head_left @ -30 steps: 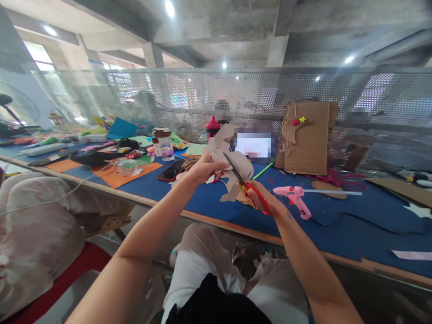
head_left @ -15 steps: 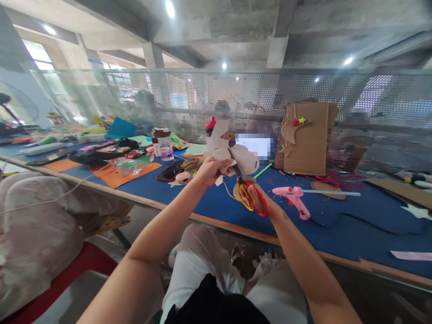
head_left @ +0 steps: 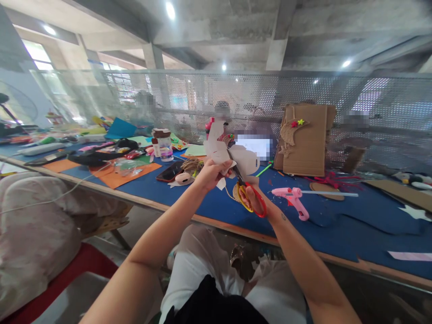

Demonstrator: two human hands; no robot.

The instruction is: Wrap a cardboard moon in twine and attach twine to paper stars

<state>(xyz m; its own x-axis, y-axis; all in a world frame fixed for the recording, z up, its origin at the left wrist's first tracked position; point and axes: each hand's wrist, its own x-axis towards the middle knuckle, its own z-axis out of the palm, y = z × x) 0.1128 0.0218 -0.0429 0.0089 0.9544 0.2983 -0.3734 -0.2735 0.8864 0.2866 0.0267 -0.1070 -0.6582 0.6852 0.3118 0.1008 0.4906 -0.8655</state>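
My left hand (head_left: 214,173) pinches a white sheet of paper or thin card (head_left: 243,159) with an irregular cut outline, held up above the table. In my right hand (head_left: 251,198) is a pair of scissors (head_left: 259,206) with red and yellow handles. Their dark blades lie against the white sheet, close to my left fingers. Below the hands, a round brown piece with a cord (head_left: 236,192) rests on the table, partly hidden by the scissors. A pink glue gun (head_left: 293,198) with a long clear stick lies right of my right hand.
The blue table (head_left: 209,209) holds a phone (head_left: 170,171), a lidded jar (head_left: 164,146), orange paper (head_left: 131,175) and other craft scraps on the left. Cardboard (head_left: 305,148) with a moon-shaped ornament stands at the back right. A perforated screen (head_left: 189,90) runs behind. Another person (head_left: 37,234) sits at left.
The white sheet has shifted and tilted slightly in my left hand. My right hand and the scissors have barely moved; the view has shifted a little.
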